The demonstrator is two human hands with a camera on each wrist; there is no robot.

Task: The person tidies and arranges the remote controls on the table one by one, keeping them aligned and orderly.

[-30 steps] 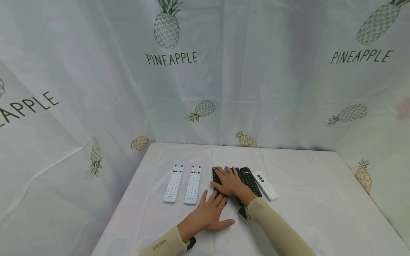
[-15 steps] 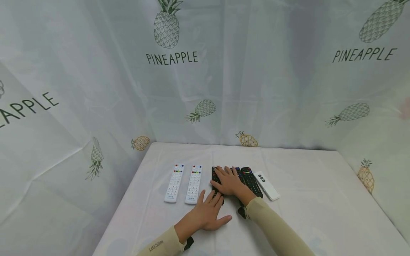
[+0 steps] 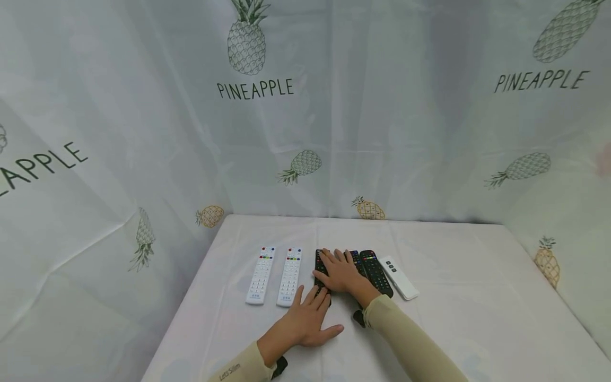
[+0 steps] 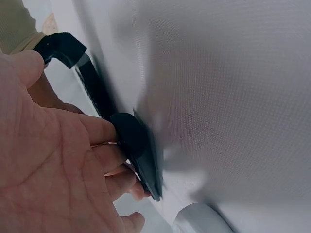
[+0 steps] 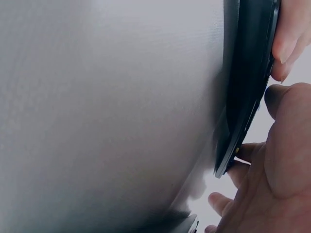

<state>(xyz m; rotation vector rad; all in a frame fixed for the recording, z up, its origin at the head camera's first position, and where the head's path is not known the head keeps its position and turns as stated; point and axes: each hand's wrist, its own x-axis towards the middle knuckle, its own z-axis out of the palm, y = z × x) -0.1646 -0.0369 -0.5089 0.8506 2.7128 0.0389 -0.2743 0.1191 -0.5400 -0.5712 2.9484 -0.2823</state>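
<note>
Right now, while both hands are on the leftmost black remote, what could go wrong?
The right hand lies over the button side of the leftmost black remote, so buttons might get pressed by accident.
In the head view, that hand also overlaps the next black remote, so a sideways push could shift it too.
The left hand has fingertips close to the nearer white remote, which a leftward swing might knock askew.

Gap between 2 white remotes (image 3: 288, 277); right hand (image 3: 341, 276) obstructs black remote (image 3: 319, 261).
</note>
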